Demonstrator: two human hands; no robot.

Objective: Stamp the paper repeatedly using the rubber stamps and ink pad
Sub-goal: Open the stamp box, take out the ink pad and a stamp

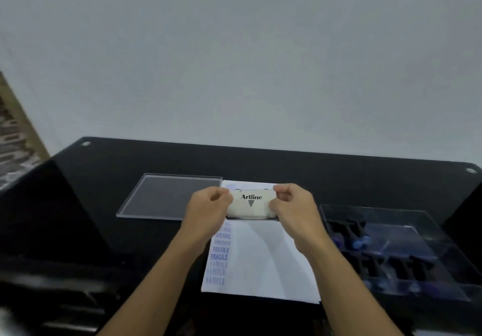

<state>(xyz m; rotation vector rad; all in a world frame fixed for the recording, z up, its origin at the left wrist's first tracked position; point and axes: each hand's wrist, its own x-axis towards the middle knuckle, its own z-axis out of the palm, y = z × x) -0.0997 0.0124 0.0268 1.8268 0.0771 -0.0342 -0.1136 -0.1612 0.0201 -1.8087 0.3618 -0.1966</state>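
Both hands, left hand [208, 209]; right hand [294, 206], grip ink pad [251, 204]; lid seemingly closed.

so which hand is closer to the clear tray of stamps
Right. The right hand grips the right end of the ink pad, just left of the stamp tray; the left hand grips the pad's left end, farther from it.

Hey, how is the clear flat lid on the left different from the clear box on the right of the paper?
The lid lies flat and holds nothing; the box has compartments holding dark stamps with blue ends. The lid is shallow, the box has taller walls. The lid lies left of the paper, the box right. Both are clear plastic on the black table.
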